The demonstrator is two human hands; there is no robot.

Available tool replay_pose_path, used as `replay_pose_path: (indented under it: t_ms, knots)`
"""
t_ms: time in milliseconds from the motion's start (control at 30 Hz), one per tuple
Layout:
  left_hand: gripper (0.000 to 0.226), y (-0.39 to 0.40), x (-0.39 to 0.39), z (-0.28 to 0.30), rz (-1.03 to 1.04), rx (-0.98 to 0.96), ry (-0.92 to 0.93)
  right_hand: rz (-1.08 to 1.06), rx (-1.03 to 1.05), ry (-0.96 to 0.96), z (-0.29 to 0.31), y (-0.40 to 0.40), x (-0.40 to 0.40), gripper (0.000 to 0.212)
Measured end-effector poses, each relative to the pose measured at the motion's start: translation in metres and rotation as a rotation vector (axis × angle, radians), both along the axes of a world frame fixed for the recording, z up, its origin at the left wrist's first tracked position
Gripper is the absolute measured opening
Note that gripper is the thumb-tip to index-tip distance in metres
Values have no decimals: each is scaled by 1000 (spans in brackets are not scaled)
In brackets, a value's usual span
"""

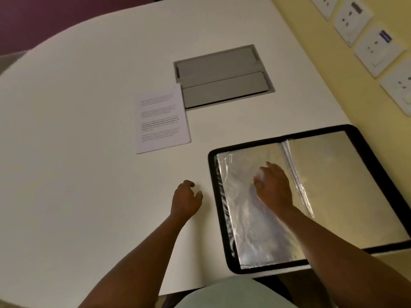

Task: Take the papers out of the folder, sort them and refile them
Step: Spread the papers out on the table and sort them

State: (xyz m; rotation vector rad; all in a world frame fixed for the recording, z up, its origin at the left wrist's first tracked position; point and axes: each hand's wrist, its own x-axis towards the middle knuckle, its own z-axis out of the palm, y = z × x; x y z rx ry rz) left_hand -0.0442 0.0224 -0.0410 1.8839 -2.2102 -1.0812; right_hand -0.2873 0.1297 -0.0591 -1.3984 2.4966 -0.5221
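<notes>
Head view: my black-edged display folder with clear plastic sleeves [360,138] lies open at the white table's [89,107] right edge, its spine running away from me and its right page overhanging. My right hand [273,185] rests on the left sleeve, fingers loosely bent. My left hand [185,200], loosely curled and holding nothing, rests beside it. A printed white paper sheet [161,120] lies farther off, long axis away from me, beside the grey cable hatch [222,76]; bare tabletop spreads left.

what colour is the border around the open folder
Black: the folder has a black border around its clear plastic sleeves, seen in the head view.
</notes>
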Motion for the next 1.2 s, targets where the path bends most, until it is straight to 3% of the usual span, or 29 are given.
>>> replay_pose_path:
  t_ms: [200,400,667,833,967,1200]
  knots:
    - [40,-48,43,11,126,-45,12,149,-68,-93,5,-53,62,36]
    - [48,-106,74,8,276,-82,71,161,-197,-216,13,-120,106,35]
    - [80,-198,79,-1,409,10,125,-77,6,-520,17,-224,125,55]
    - [75,-239,68,-13,520,93,188,-204,49,-554,1,-269,120,62]
    - [60,-258,56,-19,603,66,76,-245,100,-561,-8,-297,114,63]
    - [53,-288,48,-31,728,163,28,-255,261,-443,-14,-327,109,45]
